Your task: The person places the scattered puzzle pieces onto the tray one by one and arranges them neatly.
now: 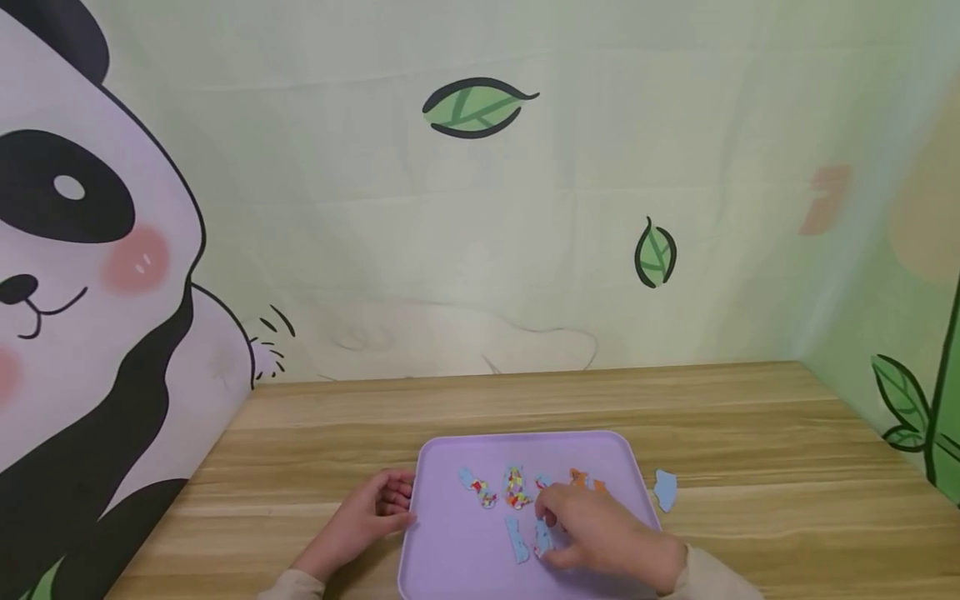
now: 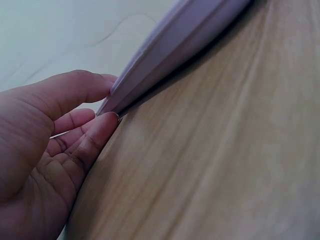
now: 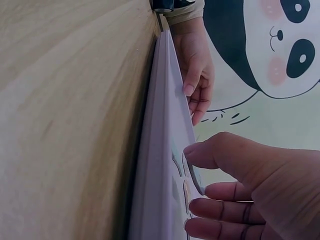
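Note:
A light purple tray (image 1: 457, 575) lies on the wooden table. At its left side, my left hand (image 1: 366, 518) has thumb and fingers at the rim (image 2: 145, 65), pinching it. Over the tray's right half, my right hand (image 1: 600, 529) spans a small light-blue puzzle piece (image 1: 543, 537) between thumb and index finger. The right wrist view shows that piece edge-on between the fingertips. Beside it lies a narrow blue piece (image 1: 517, 540). Farther back are two multicoloured pieces, one left (image 1: 480, 489) and one central (image 1: 516, 487), and orange pieces (image 1: 577, 477), partly hidden by the hand.
A loose blue piece (image 1: 665, 490) lies on the table (image 1: 787, 500) just right of the tray. Behind the table stands a pale green cloth backdrop (image 1: 337, 208) with printed leaves, and a large printed panda (image 1: 150, 350) at the left.

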Available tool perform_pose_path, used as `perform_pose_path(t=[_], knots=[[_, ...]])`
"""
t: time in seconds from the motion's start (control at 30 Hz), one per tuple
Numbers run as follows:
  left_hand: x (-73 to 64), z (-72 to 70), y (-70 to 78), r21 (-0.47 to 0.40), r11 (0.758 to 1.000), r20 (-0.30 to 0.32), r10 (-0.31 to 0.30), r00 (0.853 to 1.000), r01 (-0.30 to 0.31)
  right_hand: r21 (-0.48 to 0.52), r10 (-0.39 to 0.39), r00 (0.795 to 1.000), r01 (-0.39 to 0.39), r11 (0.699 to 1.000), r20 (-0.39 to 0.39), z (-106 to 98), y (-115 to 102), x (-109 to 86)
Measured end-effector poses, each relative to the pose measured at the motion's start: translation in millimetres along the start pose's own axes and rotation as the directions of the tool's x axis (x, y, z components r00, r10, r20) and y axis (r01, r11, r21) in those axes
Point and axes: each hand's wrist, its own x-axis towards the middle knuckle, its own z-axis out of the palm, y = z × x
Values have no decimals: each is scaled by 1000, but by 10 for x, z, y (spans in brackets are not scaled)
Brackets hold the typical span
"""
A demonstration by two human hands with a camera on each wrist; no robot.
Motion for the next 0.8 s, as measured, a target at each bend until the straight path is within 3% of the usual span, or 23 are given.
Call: perform_pose_path(t=[0.5,0.8], knots=[[0,-2,-13,-9,1000,2,7,1000,-7,-61,-24,996,29,998,84,50,-8,49],[-4,-6,-8,-8,1000,4,0,1000,0,-79,-31,995,38,996,93,63,-4,49]])
